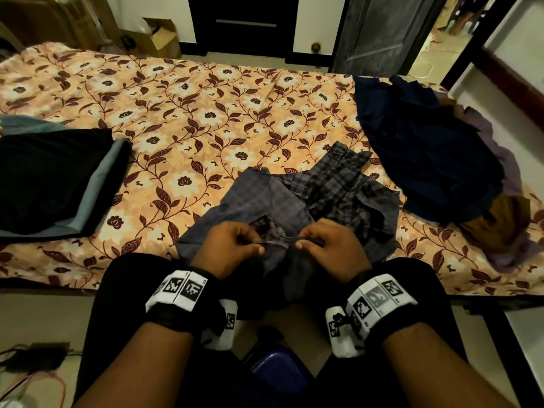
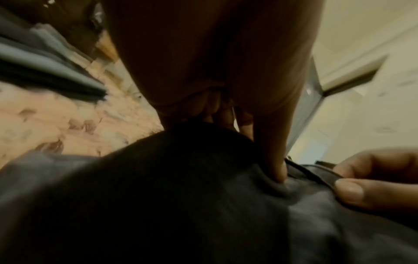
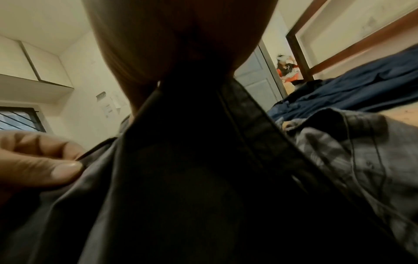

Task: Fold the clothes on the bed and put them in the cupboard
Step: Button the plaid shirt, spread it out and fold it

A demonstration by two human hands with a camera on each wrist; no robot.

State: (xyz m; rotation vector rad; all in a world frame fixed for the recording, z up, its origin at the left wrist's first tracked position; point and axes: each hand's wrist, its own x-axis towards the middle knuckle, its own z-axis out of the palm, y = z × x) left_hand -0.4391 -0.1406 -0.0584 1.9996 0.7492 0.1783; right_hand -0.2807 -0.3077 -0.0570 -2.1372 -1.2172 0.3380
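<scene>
A grey checked shirt (image 1: 312,192) lies crumpled at the near edge of the bed (image 1: 182,113), part of it hanging over the edge. My left hand (image 1: 232,245) pinches a hem of the checked shirt (image 2: 300,201) between thumb and fingers. My right hand (image 1: 326,242) pinches the same hem a little to the right, and its thumb shows in the left wrist view as the right hand (image 2: 361,185). In the right wrist view the checked shirt (image 3: 339,153) fills the lower frame, and the left hand (image 3: 38,164) grips its edge.
A folded stack of black and grey clothes (image 1: 50,178) sits at the bed's left. A heap of dark blue, brown and purple clothes (image 1: 426,154) lies at the right. A dark door (image 1: 247,22) and a grey door (image 1: 379,30) stand beyond the bed.
</scene>
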